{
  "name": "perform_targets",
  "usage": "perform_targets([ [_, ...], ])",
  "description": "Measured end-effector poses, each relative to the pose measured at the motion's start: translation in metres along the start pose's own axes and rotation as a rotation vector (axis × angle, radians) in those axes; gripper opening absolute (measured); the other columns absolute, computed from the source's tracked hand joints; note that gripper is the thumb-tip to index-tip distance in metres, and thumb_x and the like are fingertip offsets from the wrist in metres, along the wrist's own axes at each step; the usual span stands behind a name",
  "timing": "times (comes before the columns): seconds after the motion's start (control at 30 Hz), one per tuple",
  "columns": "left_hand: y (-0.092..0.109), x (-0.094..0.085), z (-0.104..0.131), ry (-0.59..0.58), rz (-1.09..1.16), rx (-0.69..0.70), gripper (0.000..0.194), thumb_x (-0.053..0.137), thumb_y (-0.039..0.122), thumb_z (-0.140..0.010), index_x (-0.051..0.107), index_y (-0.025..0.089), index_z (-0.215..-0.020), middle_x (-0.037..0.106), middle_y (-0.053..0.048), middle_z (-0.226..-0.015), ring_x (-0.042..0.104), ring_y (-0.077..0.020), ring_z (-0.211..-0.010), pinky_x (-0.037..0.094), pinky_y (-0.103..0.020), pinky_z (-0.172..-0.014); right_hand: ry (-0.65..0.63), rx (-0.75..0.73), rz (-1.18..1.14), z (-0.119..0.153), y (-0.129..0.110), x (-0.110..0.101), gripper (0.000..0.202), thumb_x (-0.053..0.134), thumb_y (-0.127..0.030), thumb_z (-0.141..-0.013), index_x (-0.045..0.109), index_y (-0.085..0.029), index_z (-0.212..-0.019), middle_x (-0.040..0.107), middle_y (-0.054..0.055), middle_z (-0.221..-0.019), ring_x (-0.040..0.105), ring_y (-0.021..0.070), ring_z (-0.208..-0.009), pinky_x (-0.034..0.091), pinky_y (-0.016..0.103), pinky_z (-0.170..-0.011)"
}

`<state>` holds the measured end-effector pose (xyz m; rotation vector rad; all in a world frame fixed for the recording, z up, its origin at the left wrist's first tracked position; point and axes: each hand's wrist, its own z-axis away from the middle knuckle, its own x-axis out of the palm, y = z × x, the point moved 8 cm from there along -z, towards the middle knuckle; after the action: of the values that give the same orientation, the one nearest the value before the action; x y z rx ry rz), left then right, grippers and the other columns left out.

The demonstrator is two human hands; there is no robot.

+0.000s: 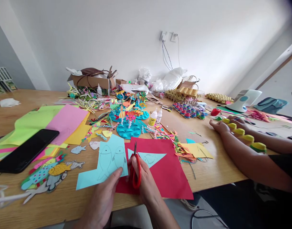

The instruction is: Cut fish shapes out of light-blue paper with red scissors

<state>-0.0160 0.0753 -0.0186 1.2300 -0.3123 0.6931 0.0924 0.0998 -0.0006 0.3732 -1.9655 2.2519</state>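
Observation:
Between the thumb and fingers of my left hand [104,195] is a light blue sheet of paper [104,165] with two fish drawn in dark line. My right hand [146,181] is closed round red-handled scissors [135,173], their dark blades pointing up and away, just right of the sheet's edge. Below and beyond lies a red sheet [170,171] on the table. On it rests a light blue triangular scrap [152,159] with a small fish outline. Cut-out paper fish [59,169] lie in an overlapping pile to the left.
A black phone [26,151] lies on coloured paper at left. Ahead stand blue bases with paper fish [129,128] and glue bottles [152,117]. Paper scraps [181,144] lie right of the red sheet. Another person's arms [234,146] reach in from the right beside a yellow egg-carton strip [247,138].

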Motion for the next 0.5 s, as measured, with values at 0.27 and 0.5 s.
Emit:
perform_targets([
  [0.27,0.006,0.001,-0.006,-0.045,-0.026,0.023,0.051,0.078,0.02,-0.064,0.065,0.023,-0.113,0.071,-0.002,-0.114,0.053,-0.0259,-0.12,0.04,-0.039,-0.105,0.051,-0.06,-0.059,0.004,-0.01,-0.003,0.021,0.067,-0.022,-0.062,0.052,-0.018,-0.077,0.051,-0.005,-0.065,0.046,0.0101,-0.057,0.038,0.021,-0.054],
  [0.5,0.038,0.001,-0.009,-0.179,-0.123,0.066,0.031,0.077,0.024,-0.067,0.07,0.018,-0.097,0.07,0.001,-0.07,0.062,-0.0152,-0.061,0.053,-0.024,-0.056,0.073,-0.117,0.046,-0.002,-0.03,-0.013,0.017,0.063,-0.018,-0.062,0.052,-0.018,-0.074,0.051,-0.004,-0.067,0.047,0.0103,-0.057,0.037,0.02,-0.05],
])
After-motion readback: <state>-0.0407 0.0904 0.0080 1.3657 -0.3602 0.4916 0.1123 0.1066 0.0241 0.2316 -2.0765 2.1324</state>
